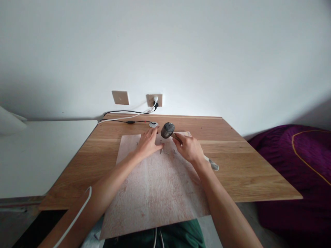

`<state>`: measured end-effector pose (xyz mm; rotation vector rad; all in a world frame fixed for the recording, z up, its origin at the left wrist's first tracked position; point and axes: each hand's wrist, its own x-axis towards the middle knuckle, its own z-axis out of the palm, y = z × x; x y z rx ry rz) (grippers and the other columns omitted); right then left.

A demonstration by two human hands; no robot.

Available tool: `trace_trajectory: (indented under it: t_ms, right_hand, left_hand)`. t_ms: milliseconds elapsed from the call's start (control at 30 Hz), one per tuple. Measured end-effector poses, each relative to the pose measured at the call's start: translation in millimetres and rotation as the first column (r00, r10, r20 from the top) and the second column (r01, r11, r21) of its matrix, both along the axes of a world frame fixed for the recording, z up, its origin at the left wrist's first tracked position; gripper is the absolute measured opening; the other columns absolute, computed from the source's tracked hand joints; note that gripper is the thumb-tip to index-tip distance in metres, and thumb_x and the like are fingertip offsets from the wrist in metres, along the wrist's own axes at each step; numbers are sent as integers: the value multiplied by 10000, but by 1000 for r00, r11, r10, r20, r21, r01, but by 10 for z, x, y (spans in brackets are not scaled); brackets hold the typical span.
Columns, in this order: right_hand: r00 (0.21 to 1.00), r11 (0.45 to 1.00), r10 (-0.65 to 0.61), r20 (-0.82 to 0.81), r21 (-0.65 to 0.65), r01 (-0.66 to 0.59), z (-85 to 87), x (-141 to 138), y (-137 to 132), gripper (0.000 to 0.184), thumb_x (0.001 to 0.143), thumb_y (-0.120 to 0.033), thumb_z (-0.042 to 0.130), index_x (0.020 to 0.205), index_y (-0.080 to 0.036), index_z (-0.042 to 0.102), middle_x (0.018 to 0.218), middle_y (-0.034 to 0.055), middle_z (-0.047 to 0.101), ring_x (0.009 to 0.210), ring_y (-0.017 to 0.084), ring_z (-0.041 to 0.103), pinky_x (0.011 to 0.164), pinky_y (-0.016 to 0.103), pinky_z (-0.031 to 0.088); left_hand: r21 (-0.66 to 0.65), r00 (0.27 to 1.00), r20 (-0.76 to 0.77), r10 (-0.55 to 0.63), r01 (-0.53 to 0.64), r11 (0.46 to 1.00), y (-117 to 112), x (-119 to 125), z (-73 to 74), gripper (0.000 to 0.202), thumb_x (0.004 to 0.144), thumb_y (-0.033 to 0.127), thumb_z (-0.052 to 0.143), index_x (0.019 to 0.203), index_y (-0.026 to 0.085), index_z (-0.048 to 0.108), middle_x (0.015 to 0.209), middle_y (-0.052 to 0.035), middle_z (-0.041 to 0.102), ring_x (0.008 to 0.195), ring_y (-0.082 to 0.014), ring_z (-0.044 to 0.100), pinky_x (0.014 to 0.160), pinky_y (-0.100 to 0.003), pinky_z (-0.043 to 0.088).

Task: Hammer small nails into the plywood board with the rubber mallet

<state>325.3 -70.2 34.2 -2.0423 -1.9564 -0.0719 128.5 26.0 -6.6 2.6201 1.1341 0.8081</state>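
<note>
My right hand (190, 148) is wrapped round the handle of a hammer (168, 130); the dark head is raised just above the far part of a pale wooden board (157, 193), and the handle's end sticks out behind my wrist. My left hand (148, 143) rests on the board with fingers stretched forward, its fingertips pinched beside a small nail (161, 150). A few other nails (174, 151) stand or lie on the board between my hands. The board lies on a wooden table (248, 172) and overhangs its near edge.
A round grommet (153, 124) sits in the table behind the hammer. Black and white cables (124, 120) run from a wall socket (154, 100) across the back edge. A white surface (38, 155) adjoins on the left; a purple cushion (297, 165) lies to the right.
</note>
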Motion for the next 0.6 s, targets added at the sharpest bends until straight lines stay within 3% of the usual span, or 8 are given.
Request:
trace_trajectory:
  t_ms: [133, 300, 433, 600]
  right_hand:
    - [992, 989, -127, 16, -76, 128, -9, 52, 8, 320, 1049, -390, 465, 1138, -258, 743, 971, 94, 786, 835, 244, 718, 676, 288, 396]
    - [987, 980, -161, -16, -123, 158, -46, 83, 23, 353, 1062, -413, 446, 1178, -243, 733, 1025, 120, 783, 895, 266, 735, 708, 302, 430]
    - [984, 973, -176, -39, -157, 168, -28, 60, 27, 357, 1073, -411, 433, 1195, -240, 722, 1029, 121, 782, 891, 250, 735, 720, 296, 442]
    - [984, 971, -169, -57, -178, 157, 2, 58, 29, 324, 1080, -400, 440, 1180, -243, 705, 1023, 113, 791, 880, 250, 746, 688, 288, 423]
  left_hand:
    - [57, 999, 31, -26, 25, 998, -11, -37, 90, 666, 831, 239, 697, 1455, 144, 484, 1171, -127, 665, 1145, -306, 621, 1039, -463, 472]
    - [17, 960, -2, -279, 279, 960, -48, -84, 154, 467, 858, 166, 618, 1323, 198, 626, 793, -2, 659, 818, -205, 646, 876, -344, 523]
    - [32, 915, -99, -391, 396, 918, -94, -58, 94, 390, 822, 114, 634, 1197, 198, 695, 825, -25, 693, 838, -214, 653, 869, -358, 530]
    - [95, 902, -154, -403, 419, 903, -88, -19, 35, 207, 847, 83, 629, 978, 187, 751, 835, -53, 692, 846, -217, 638, 837, -358, 529]
